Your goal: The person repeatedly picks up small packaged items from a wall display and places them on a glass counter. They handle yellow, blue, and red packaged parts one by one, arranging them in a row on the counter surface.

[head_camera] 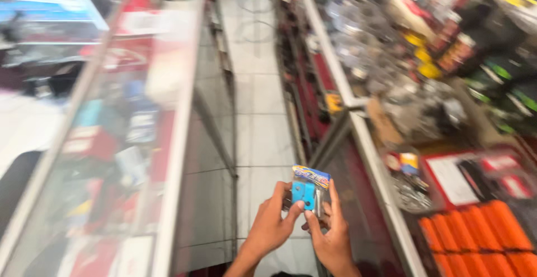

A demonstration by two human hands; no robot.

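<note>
The person stands in a narrow aisle of pale floor tiles (257, 115) between two glass-topped display cases. Both hands are raised in front of the body and share one small clear plastic blister pack with a blue part inside and a colourful card header (307, 192). The left hand (270, 226) closes its grip on the pack's left edge, thumb across the blue face and fingers curled behind. The right hand (331, 235) grips the right and lower edge, index finger running up the side, thumb pressing the bottom. Neither grip is wide; both are pinched shut on the pack, which hangs over the floor, not over either counter.

The picture is smeared by head motion, so fine detail is uncertain. The main risk looks like a drop: the pack is slick plastic held only by fingertips, and if one hand lets go or the fingers pry at it, it could slip to the tiles or skid under the glass case on the left (134, 143). The glass counter on the right (369, 143), with its row of orange packets (481, 238) and loose metal parts, sits near the right elbow, and a careless swing could knock against its metal edge.
</note>
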